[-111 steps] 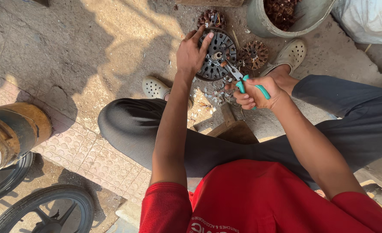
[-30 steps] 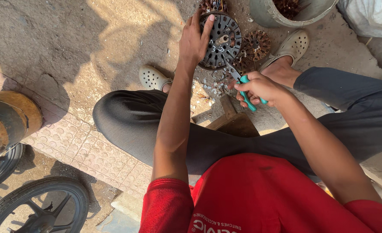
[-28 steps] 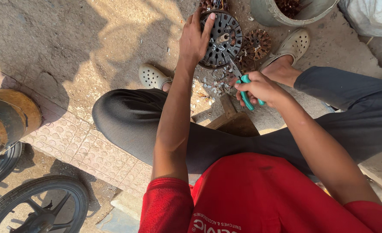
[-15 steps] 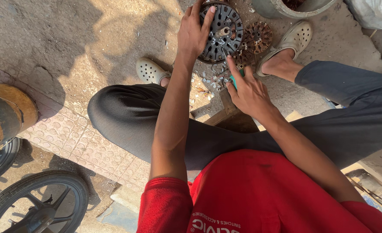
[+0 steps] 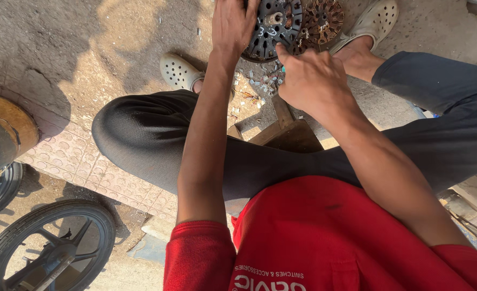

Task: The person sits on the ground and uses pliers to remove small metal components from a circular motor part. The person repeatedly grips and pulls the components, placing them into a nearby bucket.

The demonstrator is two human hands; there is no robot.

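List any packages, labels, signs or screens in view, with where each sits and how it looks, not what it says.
Shirt print: white lettering on the red shirt, bottom edge of view.
Chalk marks: pale scrawl on the dark round slotted disc, top centre, beside the left hand.
No packages, signs or screens show.
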